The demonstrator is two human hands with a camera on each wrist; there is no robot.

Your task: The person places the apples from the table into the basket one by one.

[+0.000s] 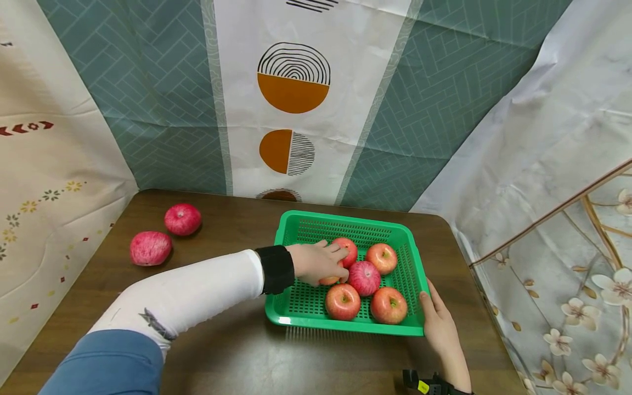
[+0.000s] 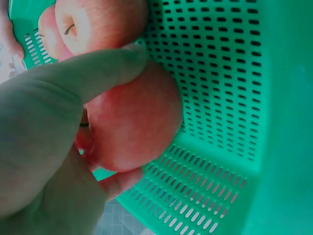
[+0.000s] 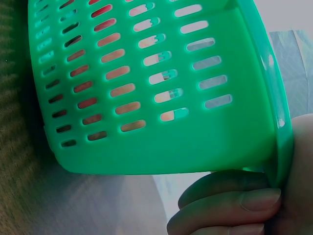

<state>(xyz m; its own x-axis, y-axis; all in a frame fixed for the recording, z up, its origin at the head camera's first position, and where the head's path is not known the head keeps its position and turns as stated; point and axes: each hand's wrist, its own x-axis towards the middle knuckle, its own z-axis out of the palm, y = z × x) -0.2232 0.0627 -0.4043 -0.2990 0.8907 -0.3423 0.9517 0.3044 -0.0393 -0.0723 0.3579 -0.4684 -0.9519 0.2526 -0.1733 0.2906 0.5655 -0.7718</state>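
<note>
In the head view a green plastic basket (image 1: pixel 345 326) stands on the table, with several apples and one deep-pink pomegranate-like striped fruit (image 1: pixel 364 278) inside. My left hand (image 1: pixel 318 263) reaches over its left side and grips an apple (image 2: pixel 137 120), thumb on one side and fingers on the other in the left wrist view. Part of that apple is hidden under the hand. My right hand (image 1: pixel 441 321) holds the basket's right rim, and the right wrist view shows its fingers (image 3: pixel 230 205) curled beneath the rim. Other apples (image 1: pixel 389 305) lie beside the pink fruit.
Two deep-pink striped fruits (image 1: pixel 151 248) lie on the brown wooden table (image 1: pixel 237 340), toward its left back corner. Patterned cloth (image 1: pixel 291 33) hangs behind the table and along both sides.
</note>
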